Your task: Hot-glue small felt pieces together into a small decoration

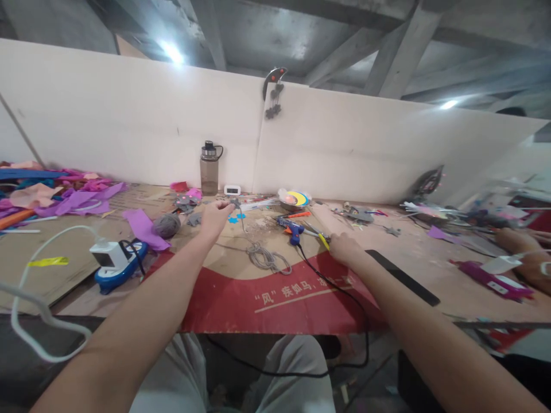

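My left hand (216, 217) is raised over the cardboard with its fingers pinched on a small grey star-like piece (235, 202). From there a grey cord (243, 225) runs down to a loose coil of grey yarn (264, 258). My right hand (344, 248) is closed at the end of a yellow-handled tool (323, 241); whether it is scissors or pliers I cannot make out. Just left of that tool lies a blue glue gun (295, 232), its black cable trailing toward the table's front edge. Blue star shapes (236, 218) lie below my left fingers.
A ball of grey yarn (167, 225), a blue power strip (123, 267) and purple sheets (144, 229) are at left. Behind stand a bottle (209, 172) and a bowl (290, 205). A dark flat bar (402, 276) lies right. Another person's hand (519, 244) is beside a magenta power strip (491, 278).
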A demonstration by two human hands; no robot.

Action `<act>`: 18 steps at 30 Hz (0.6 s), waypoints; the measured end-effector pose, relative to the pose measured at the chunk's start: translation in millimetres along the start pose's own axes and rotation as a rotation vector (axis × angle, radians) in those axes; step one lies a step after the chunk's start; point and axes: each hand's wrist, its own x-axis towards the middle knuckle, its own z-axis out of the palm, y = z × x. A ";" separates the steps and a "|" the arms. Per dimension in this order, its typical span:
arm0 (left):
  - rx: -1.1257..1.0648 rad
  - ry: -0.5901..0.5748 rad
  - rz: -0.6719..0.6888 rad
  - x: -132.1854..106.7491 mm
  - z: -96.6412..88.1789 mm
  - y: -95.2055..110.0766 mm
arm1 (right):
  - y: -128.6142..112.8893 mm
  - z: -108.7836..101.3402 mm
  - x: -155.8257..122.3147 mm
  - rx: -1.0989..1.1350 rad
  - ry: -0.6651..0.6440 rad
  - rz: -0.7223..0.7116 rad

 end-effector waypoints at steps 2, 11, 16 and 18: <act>-0.019 -0.008 -0.016 -0.3 0.9 0.3 | 5.0 2.5 -1.1 -0.036 -0.038 0.049; -0.167 -0.054 -0.093 1.1 -1.4 -2.6 | 23.2 1.0 3.8 0.047 -0.043 0.051; -0.169 -0.083 -0.101 4.4 -1.0 -11.0 | 13.3 -12.1 -17.7 0.304 0.363 -0.056; -0.151 -0.086 -0.088 4.1 0.0 -13.1 | -7.5 -23.2 -28.6 0.451 0.458 -0.212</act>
